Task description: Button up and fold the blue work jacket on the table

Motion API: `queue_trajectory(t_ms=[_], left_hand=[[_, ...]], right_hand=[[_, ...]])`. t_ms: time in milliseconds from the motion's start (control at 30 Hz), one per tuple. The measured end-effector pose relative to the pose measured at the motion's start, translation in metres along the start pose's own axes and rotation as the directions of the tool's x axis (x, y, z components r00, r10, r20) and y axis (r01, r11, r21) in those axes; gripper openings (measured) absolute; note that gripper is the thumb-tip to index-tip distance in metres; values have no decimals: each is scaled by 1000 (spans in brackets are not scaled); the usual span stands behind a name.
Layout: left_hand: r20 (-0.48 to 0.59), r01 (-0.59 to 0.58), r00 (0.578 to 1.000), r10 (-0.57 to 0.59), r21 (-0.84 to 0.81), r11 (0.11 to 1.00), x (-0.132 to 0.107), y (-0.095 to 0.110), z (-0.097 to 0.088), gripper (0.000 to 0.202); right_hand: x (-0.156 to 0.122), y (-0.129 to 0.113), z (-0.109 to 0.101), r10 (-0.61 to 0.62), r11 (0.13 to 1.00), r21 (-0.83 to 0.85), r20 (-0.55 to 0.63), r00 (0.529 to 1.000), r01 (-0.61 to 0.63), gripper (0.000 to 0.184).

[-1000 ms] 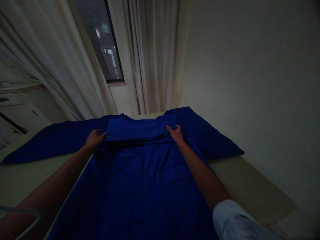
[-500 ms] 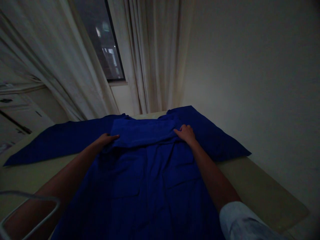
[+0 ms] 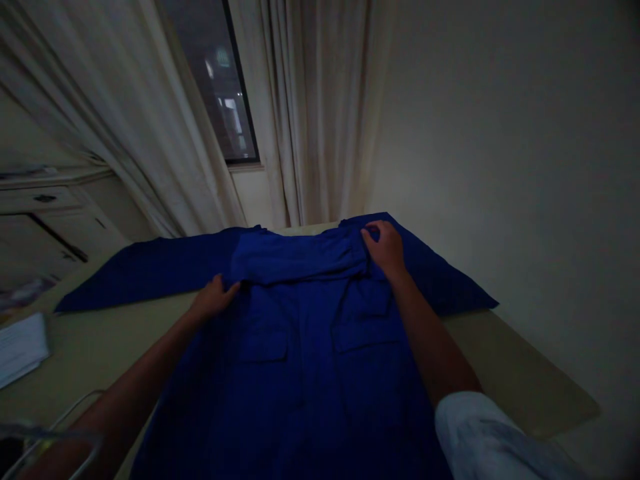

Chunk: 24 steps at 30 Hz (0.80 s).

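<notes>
A blue long-sleeved jacket [image 3: 320,380] with flap pockets lies spread out, its sleeves reaching left and right. A wide folded band of its cloth [image 3: 295,257] crosses the top near the neck. At the band's lower left corner, my left hand [image 3: 215,299] touches the cloth with thumb and forefinger apart. My right hand [image 3: 387,248] is closed in a pinch at the band's upper right end; the cloth at the fingertips is small and dim. The jacket's bottom edge runs out of view.
Beneath the jacket is a pale greenish table [image 3: 520,373]. White papers [image 3: 23,350] lie on its left side, and a blurred pale wire-like loop [image 3: 90,440] crosses the lower left. Beyond stand a cabinet [image 3: 55,227], curtains [image 3: 335,113] and a wall [image 3: 510,147].
My right hand has moved up and right along the band. My left hand has slipped slightly lower, its fingers now apart. The view has shifted left, bringing the papers in.
</notes>
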<state>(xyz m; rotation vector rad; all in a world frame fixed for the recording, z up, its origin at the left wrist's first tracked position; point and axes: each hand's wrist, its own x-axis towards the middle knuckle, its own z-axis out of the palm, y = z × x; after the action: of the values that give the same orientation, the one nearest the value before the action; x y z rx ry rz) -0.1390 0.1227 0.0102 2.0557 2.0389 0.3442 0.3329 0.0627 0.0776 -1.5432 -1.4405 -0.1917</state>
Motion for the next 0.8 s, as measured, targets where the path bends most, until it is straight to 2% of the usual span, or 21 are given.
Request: queue_trajectory(t_ms=[67,133,200,267,333,400,433,500,600,667,700,800], left_hand=[[53,-54,997,49,101,993,-44,-12,-3,93],[78,-54,996,43,152,987,-90,-28,-6,97],[59,-31,998,23,141,990,-134,-50,-9,101],[38,30,999,-31,42,999,-173,-74,-9,100],[98,117,990,-102,-170,979,-205,-94,-7,94],[194,174,975,-103,-397,901,-230,-104,-5,86],[209,173,975,-79,-484,858,-240,-105,-6,84],[162,153,984,-70,-585,796,-255,-97,-10,87],[61,142,989,-136,-674,725,-276,-76,-24,111],[69,144,988,-139,-734,663,-295,-67,-36,118],[94,154,988,-126,-750,644,-307,-66,-40,113],[204,223,973,-104,-745,629,-338,-75,-49,81]], right_hand=[[2,-20,-23,14,998,64,-1,1000,-14,29],[-12,-30,-47,53,998,23,152,987,-57,33],[-46,-26,-73,104,992,-111,376,921,-67,35],[-96,-12,-103,200,959,-277,505,840,-62,43],[-154,6,-132,333,894,-432,457,825,-122,54],[-207,19,-158,431,841,-496,370,823,-217,61],[-230,23,-168,459,835,-484,349,817,-263,63],[-262,24,-183,492,849,-396,354,795,-349,66],[-284,12,-202,535,845,-233,382,754,-482,71],[-291,1,-220,562,813,-124,422,711,-569,79],[-293,-4,-231,576,782,-66,458,677,-620,83],[-298,-20,-268,592,653,61,580,560,-755,94]])
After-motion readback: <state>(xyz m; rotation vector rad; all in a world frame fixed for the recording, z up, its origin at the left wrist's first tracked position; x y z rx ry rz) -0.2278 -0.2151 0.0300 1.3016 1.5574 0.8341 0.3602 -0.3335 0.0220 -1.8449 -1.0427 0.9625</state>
